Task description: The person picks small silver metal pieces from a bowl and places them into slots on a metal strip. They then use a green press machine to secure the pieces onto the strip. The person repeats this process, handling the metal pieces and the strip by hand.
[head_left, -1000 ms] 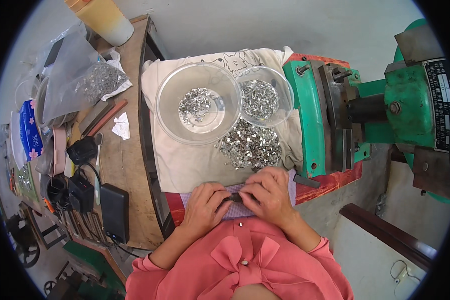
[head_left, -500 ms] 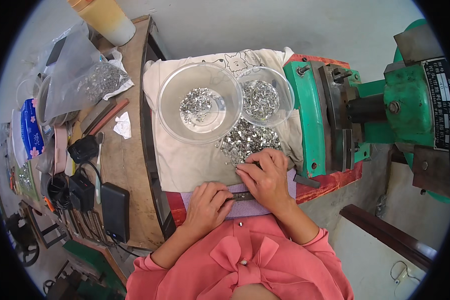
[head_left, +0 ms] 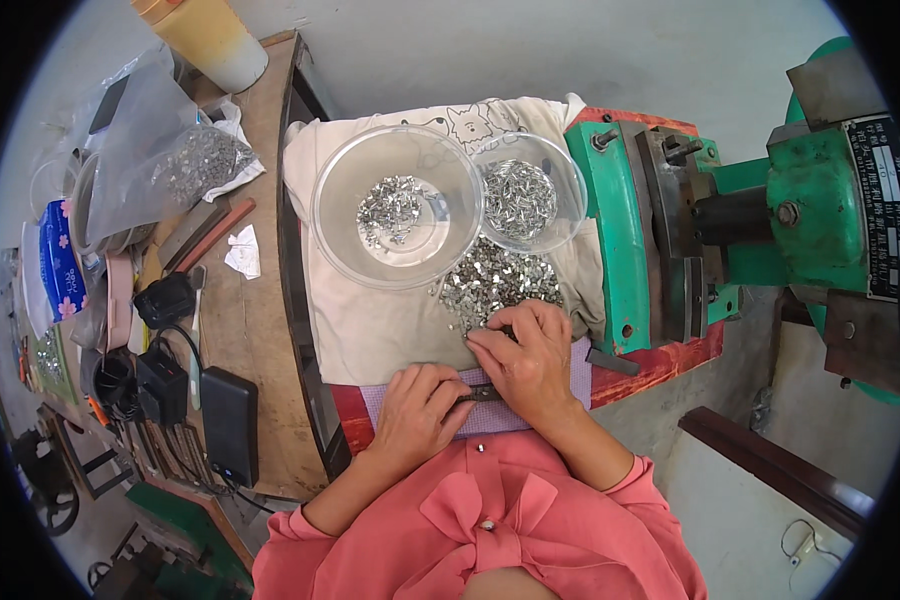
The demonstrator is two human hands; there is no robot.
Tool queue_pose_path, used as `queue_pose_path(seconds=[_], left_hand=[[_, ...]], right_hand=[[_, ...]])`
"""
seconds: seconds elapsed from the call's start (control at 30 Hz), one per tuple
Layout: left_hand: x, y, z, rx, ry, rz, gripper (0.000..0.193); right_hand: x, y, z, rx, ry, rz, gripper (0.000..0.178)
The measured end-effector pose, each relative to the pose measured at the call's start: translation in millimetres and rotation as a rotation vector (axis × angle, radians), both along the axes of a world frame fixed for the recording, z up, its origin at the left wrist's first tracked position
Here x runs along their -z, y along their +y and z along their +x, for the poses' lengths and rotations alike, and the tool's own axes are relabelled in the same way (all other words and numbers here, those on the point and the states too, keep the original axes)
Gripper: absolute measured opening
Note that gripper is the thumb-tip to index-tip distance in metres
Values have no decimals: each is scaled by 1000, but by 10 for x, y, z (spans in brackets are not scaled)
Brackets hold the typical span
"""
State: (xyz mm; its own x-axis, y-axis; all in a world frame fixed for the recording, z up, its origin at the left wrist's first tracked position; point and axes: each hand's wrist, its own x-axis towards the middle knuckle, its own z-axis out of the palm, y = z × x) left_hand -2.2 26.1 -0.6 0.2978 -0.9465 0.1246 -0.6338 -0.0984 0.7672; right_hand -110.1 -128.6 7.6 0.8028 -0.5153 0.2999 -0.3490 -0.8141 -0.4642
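My left hand (head_left: 417,408) is pinched round the left end of a narrow dark bar (head_left: 483,393), which lies crosswise over the purple cloth (head_left: 579,378) at the near edge, close to my body. My right hand (head_left: 530,365) is farther out, fingers curled and bent down at the near edge of the heap of small shiny metal pieces (head_left: 492,285); I cannot tell whether a piece is caught between the fingertips, since my own fingers hide it. The heap rests on the beige cloth (head_left: 365,335), just on the near side of two clear tubs: the big tub (head_left: 342,170) to the left and the small tub (head_left: 577,190) to the right, each with metal bits in it. The green machine (head_left: 615,240) stands to the right of them.

I take the step in hand to be picking at the heap with the right while the left steadies the bar. As I judge it, the next move calls for a fine thumb-and-finger pinch on something tiny, and a left grip that lets nothing shift.
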Motion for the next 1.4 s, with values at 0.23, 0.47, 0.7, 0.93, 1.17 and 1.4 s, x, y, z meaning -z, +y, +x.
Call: queue_pose_path(seconds=[0.23, 0.47, 0.7, 0.93, 1.17, 1.4], left_hand=[[4, -40, 88, -122, -20, -58, 24], [-66, -316, 151, -166, -103, -13, 23], [-8, -501, 122, -213, -174, -2, 18], [-40, -370, 169, -183, -197, 8, 16], [-15, -279, 174, -186, -200, 20, 13], [5, -290, 196, -199, -152, 16, 17]], right_hand=[[-53, -9, -73, -41, -6, 7, 17], [-134, 95, -436, -11, -47, 68, 20], [-72, 191, -634, -77, 12, 112, 20], [-83, 10, -371, -38, -39, 72, 21], [-6, -111, -115, -134, 2, 38, 21], [-14, -135, -120, -108, 9, -15, 20]])
